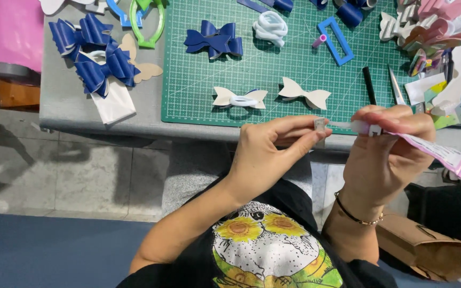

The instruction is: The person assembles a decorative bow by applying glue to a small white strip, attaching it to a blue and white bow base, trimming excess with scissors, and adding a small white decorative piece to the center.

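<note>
The left hand (265,154) pinches a tiny pale piece (320,124) between thumb and fingertips, just off the near edge of the green cutting mat (273,69). Honestly can't tell what that piece is, it's too small and half covered by the fingers. The right hand (388,146) is closed around a small glue tube (420,144), pink and white, with its thin nozzle pointing at the piece; the fingers hide most of the tube's front.

On the mat's near side sit two cream bows (301,93), one with a white loop across its middle. A blue bow (213,40) lies toward the mat's far edge. Left of the mat there's a pile of blue bows (94,56), and the stuff along the mat's far edge is cut off by the frame.
</note>
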